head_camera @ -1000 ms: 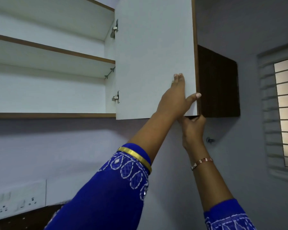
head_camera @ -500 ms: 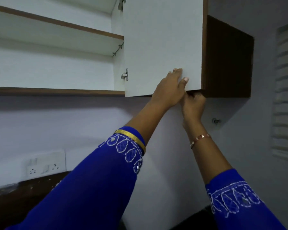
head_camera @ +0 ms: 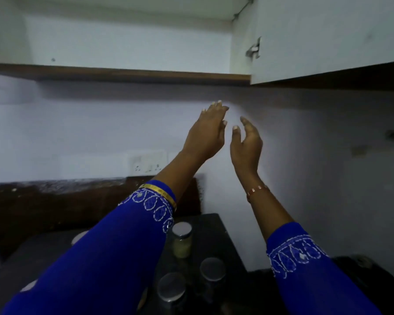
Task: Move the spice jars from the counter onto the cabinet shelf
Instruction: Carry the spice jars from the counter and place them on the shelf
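1. Two hands, left hand [head_camera: 206, 135] and right hand [head_camera: 246, 144], are raised mid-frame with fingers loosely straight, grasping nothing.
2. Three round, metal-lidded glass spice jars [head_camera: 182, 239] stand on the dark counter [head_camera: 214, 226] at the frame's bottom centre.
3. One white cabinet shelf [head_camera: 127, 75], brown-edged, spans the top.

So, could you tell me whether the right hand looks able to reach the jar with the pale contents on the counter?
Probably yes: the right hand is open and holds nothing, and nothing lies between it and the jar below.
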